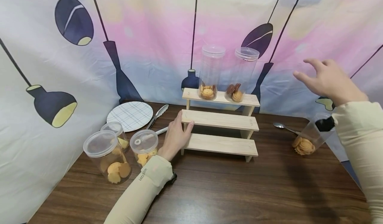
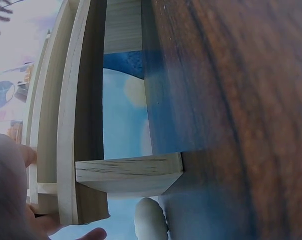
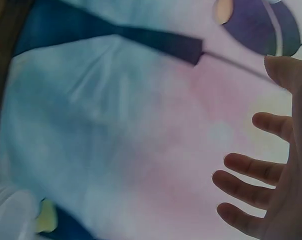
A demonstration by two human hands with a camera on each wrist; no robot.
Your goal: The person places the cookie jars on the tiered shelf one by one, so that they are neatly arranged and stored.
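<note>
My left hand (image 1: pixel 177 138) grips the left end of a three-tier wooden display stand (image 1: pixel 219 119). The thumb lies by the steps, and the left wrist view shows fingers around the stand's end (image 2: pixel 65 200). On the top tier stand two tall clear lidded jars, a left one (image 1: pixel 213 67) and a right one (image 1: pixel 243 67), with cookies at the bottom of each. My right hand (image 1: pixel 332 81) hangs in the air to the right, fingers spread loosely, holding nothing. Below it a clear jar of cookies (image 1: pixel 303 146) stands on the table, partly hidden by the sleeve.
Left on the brown table (image 1: pixel 221 197) stand a large cookie jar (image 1: pixel 103 156), a smaller jar behind it (image 1: pixel 112 127), and another lidded jar (image 1: pixel 144 142). A checked plate (image 1: pixel 130 115) and tongs (image 1: pixel 158 113) lie behind. A spoon (image 1: pixel 279 125) lies at right.
</note>
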